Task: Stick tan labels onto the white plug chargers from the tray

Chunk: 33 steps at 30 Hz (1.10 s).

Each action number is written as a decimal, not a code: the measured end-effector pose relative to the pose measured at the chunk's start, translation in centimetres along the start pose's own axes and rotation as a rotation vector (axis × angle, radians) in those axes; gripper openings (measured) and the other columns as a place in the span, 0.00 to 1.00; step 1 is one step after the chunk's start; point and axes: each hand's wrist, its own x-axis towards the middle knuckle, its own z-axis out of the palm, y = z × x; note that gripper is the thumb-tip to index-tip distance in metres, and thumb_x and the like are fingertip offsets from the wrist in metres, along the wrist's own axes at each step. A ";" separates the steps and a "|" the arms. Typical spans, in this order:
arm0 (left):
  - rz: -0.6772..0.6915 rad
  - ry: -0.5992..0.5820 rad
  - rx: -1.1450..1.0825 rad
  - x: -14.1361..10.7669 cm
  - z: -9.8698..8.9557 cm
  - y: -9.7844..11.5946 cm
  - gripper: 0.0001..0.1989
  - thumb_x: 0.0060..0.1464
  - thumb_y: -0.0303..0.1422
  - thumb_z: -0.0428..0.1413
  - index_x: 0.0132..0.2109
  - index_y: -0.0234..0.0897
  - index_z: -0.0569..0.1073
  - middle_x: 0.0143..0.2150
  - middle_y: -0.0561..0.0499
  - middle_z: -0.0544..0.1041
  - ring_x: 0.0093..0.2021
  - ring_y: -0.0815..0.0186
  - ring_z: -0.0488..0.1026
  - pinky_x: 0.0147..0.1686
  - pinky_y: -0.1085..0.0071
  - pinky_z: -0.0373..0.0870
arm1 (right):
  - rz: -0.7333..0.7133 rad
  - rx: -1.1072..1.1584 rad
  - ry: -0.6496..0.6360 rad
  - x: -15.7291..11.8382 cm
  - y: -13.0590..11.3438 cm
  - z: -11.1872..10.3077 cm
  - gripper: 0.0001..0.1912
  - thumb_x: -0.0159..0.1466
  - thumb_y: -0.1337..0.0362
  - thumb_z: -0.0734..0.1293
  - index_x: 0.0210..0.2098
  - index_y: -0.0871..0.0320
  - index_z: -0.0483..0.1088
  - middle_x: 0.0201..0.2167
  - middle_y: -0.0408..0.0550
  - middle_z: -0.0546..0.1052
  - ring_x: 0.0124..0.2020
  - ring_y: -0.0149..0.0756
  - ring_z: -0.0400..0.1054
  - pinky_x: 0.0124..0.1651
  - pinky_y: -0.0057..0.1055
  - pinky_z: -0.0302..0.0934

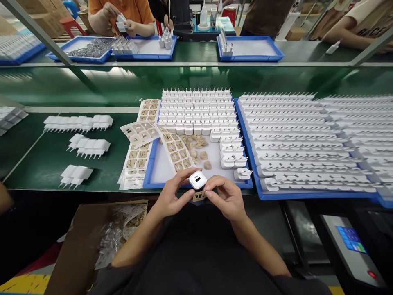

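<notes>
Between thumb and fingers my left hand (173, 194) grips a white charger plug (197, 180), its face with two dark ports turned up toward me. Pinched in my right hand (225, 196) is a small tan sticker (199, 196) with dark cut-outs, just below the charger's port face. Both hands are at the front edge of a blue tray (147, 180). Inside that tray stand rows of white chargers (196, 108) with pins up, beside loose tan pieces (196, 143). A sheet of tan stickers (175, 149) leans over its left side.
More sticker sheets (135, 164) lie left of the tray. Groups of white chargers (89, 145) rest on the green bench further left. A second blue tray (260, 192) full of chargers adjoins on the right. Below are a cardboard box (80, 246) and a screen device (350, 241). Co-workers sit opposite.
</notes>
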 end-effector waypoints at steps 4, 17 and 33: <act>0.017 0.061 0.081 -0.1 -0.5 -0.8 0.23 0.56 0.31 0.62 0.60 0.44 0.73 0.59 0.42 0.76 0.58 0.54 0.75 0.55 0.61 0.73 | 0.014 0.013 -0.023 0.1 -0.2 -0.1 0.02 0.65 0.63 0.69 0.36 0.54 0.74 0.31 0.46 0.77 0.34 0.36 0.72 0.39 0.34 0.67; 0.350 0.182 0.505 0.5 -0.6 0.1 0.21 0.50 0.33 0.68 0.51 0.42 0.76 0.45 0.45 0.80 0.48 0.59 0.77 0.50 0.62 0.74 | 0.086 -0.060 0.074 1.3 -1.0 0.2 0.02 0.65 0.63 0.69 0.36 0.54 0.73 0.33 0.45 0.77 0.38 0.37 0.73 0.44 0.34 0.68; 0.424 0.171 0.528 0.5 -0.7 0.2 0.23 0.50 0.30 0.69 0.52 0.41 0.73 0.46 0.47 0.77 0.48 0.62 0.76 0.48 0.66 0.75 | 0.067 -0.153 0.098 1.2 -1.0 0.9 0.01 0.65 0.66 0.69 0.37 0.54 0.73 0.33 0.44 0.76 0.37 0.36 0.72 0.42 0.33 0.68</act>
